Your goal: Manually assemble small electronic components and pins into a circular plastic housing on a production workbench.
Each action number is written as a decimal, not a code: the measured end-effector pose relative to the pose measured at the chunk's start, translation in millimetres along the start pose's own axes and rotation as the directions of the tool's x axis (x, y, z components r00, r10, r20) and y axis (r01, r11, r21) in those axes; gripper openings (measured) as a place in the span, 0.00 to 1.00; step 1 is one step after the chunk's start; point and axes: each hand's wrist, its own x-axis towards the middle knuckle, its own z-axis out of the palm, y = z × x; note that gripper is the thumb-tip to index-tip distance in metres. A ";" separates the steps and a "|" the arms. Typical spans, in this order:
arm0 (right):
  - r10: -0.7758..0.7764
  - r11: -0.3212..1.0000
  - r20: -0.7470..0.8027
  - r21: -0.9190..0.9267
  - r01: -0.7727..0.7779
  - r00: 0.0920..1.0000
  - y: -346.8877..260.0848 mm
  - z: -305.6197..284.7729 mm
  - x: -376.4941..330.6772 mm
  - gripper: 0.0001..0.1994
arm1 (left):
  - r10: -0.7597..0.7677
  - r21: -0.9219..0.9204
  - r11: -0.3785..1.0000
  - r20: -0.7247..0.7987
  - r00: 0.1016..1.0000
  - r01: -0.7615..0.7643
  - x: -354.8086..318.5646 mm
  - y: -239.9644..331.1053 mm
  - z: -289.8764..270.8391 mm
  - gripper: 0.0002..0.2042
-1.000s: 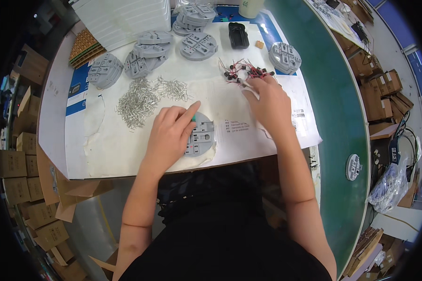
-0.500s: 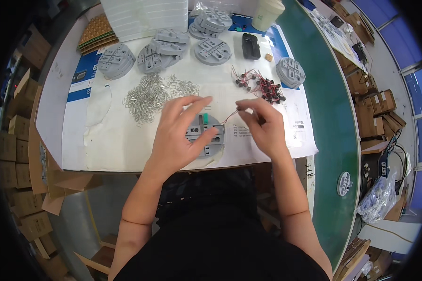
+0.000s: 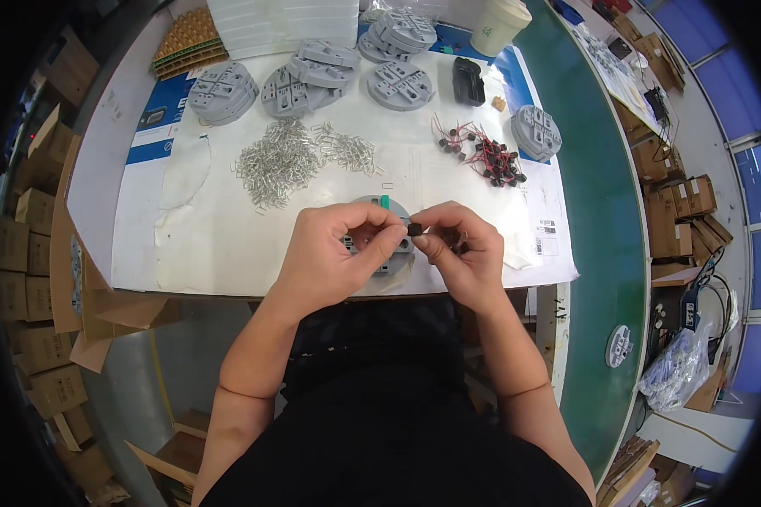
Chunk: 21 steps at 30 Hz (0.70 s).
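My right hand pinches a small black part, of the same kind as those in the wired pile. Against that part's left side come the fingertips of my left hand, thumb and forefinger closed together; what lies between them is hidden. Both hands are over a round grey plastic base near the table's front edge. A green block stands at its far side, and my fingers cover much of the rest. Just beyond it lies a single U-shaped metal pin.
Loose metal pins form a heap to the left. Black parts with red and black wires lie to the right. Grey bases are stacked along the back, near a black tray and a pale cup. One base sits far right.
My hands have come together over the grey base. The right hand moved left with the black part, and my left fingers closed into a pinch against it. The view has shifted slightly.
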 end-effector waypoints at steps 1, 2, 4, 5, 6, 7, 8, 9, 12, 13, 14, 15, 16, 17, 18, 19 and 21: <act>0.033 0.994 -0.025 0.104 -0.030 0.999 -2.4 3.9 -2.1 0.10 | -0.038 -0.043 0.998 0.016 0.999 0.038 -2.3 -1.7 0.0 0.07; 0.068 0.977 -0.047 0.207 -0.056 0.997 -4.7 7.7 -4.0 0.09 | -0.074 -0.086 0.993 0.033 0.997 0.077 -3.7 -3.4 0.4 0.07; 0.105 0.948 -0.067 0.309 -0.080 0.992 -5.6 9.1 -4.7 0.08 | -0.094 -0.131 0.987 0.021 0.995 0.095 -4.9 -8.9 2.9 0.07; 0.070 0.968 -0.087 0.249 -0.046 0.994 -4.8 7.9 -3.4 0.08 | -0.113 -0.176 0.978 0.009 0.994 0.113 -5.4 -11.7 4.3 0.06; 0.036 0.982 -0.105 0.187 -0.016 0.994 -2.7 6.7 -1.9 0.08 | -0.135 -0.221 0.966 -0.003 0.991 0.131 -6.2 -14.2 5.0 0.06; 0.000 0.992 -0.120 0.125 0.015 0.993 -1.4 5.4 -0.6 0.07 | -0.138 -0.220 0.966 -0.002 0.990 0.134 -7.3 -15.7 4.2 0.06; 0.003 0.992 -0.120 0.127 0.012 0.993 -2.0 3.0 0.4 0.07 | -0.120 -0.108 0.987 -0.025 0.992 0.117 -8.8 -17.5 2.3 0.06; -0.010 1.000 -0.057 -0.016 0.009 0.998 -5.0 -0.8 1.6 0.08 | -0.100 0.006 0.995 -0.046 0.994 0.100 -10.2 -19.0 0.3 0.06; -0.006 0.953 0.064 -0.301 0.025 0.998 -10.6 -6.4 2.8 0.08 | -0.053 0.279 0.959 -0.029 0.998 0.059 -9.5 -19.4 1.2 0.06; -0.024 0.916 0.100 -0.396 0.062 0.995 -10.7 -5.2 2.6 0.09 | -0.033 0.430 0.902 0.004 0.999 0.028 -8.4 -19.0 2.1 0.07; -0.039 0.868 0.138 -0.486 0.102 0.990 -10.9 -3.6 2.4 0.09 | -0.017 0.569 0.822 0.040 0.999 -0.009 -8.0 -18.7 2.9 0.07; -0.049 0.810 0.177 -0.569 0.143 0.983 -11.1 -2.4 2.4 0.09 | -0.017 0.568 0.823 0.044 0.999 -0.011 -8.4 -19.7 3.8 0.07; -0.050 0.810 0.177 -0.568 0.143 0.983 -11.6 -1.0 3.3 0.09 | -0.020 0.564 0.826 0.030 0.999 0.000 -9.2 -22.3 4.4 0.08; -0.038 0.772 0.203 -0.616 0.158 0.978 -12.9 0.3 4.3 0.08 | -0.024 0.560 0.828 0.017 1.000 0.010 -10.1 -25.4 4.9 0.08; -0.025 0.730 0.228 -0.661 0.174 0.973 -14.6 1.4 5.7 0.08 | -0.027 0.556 0.831 0.004 1.000 0.020 -10.7 -27.6 5.1 0.09; -0.010 0.686 0.252 -0.702 0.190 0.968 -16.3 2.2 7.3 0.08 | -0.026 0.557 0.830 0.003 1.000 0.020 -11.0 -29.2 4.6 0.09; 0.033 0.645 0.277 -0.740 0.191 0.960 -19.3 3.5 13.0 0.07 | 0.032 0.533 0.845 0.036 0.999 -0.046 -12.7 -32.3 2.5 0.15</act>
